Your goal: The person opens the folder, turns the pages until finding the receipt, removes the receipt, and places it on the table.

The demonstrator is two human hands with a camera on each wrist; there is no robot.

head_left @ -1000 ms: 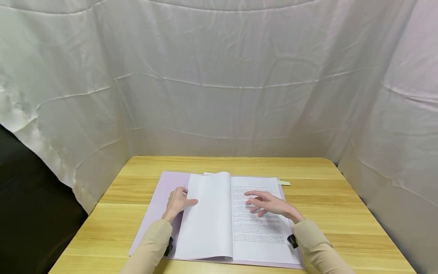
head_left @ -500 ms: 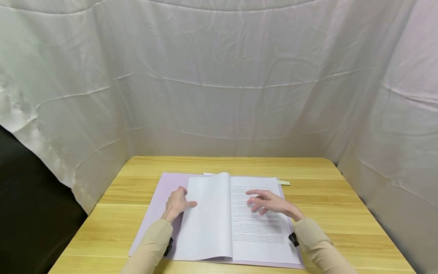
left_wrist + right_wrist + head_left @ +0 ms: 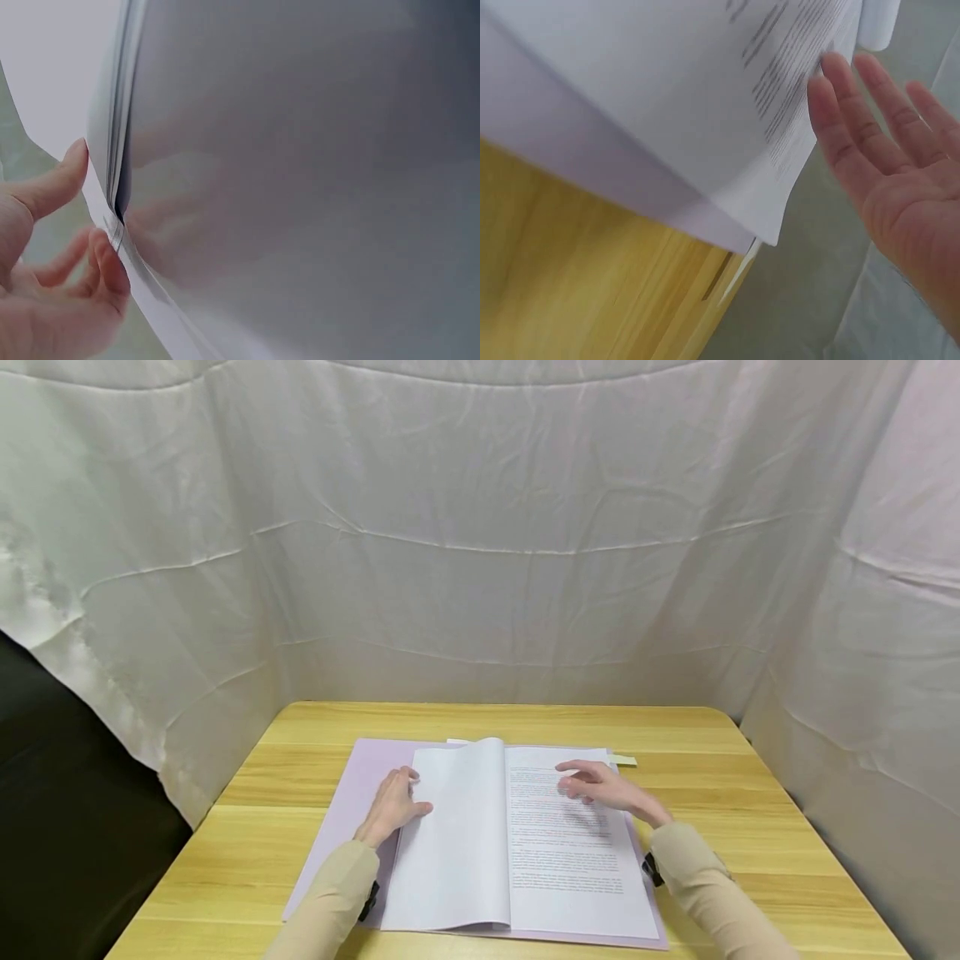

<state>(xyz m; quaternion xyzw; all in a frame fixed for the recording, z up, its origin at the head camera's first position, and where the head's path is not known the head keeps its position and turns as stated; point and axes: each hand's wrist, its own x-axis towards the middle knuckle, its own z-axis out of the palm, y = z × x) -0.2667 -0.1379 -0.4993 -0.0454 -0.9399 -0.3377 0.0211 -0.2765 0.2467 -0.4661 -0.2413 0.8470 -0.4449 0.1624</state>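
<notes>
A lilac folder (image 3: pixel 373 760) lies open on the table with printed sheets inside. Several sheets are turned over to the left, their upper one a blank white page (image 3: pixel 457 843) bulging near the middle. On the right lies a page of printed text (image 3: pixel 562 860). My left hand (image 3: pixel 392 806) rests at the outer edge of the turned sheets. Its thumb (image 3: pixel 64 180) and fingertips touch that edge, spread apart along it in the left wrist view. My right hand (image 3: pixel 603 789) hovers over the printed page, fingers loosely bent, holding nothing; the right wrist view shows its palm and spread fingers (image 3: pixel 900 112).
The folder lies on a wooden table (image 3: pixel 750 860). A pale yellow tab (image 3: pixel 622 761) sticks out past the folder's upper right edge, and a white strip (image 3: pixel 457 741) shows at the top. Pale cloth (image 3: pixel 480 568) hangs behind and at both sides.
My right hand has lifted and drawn a little right and away from me, over the printed page's upper right part. The left hand and the turned sheets stay almost still.
</notes>
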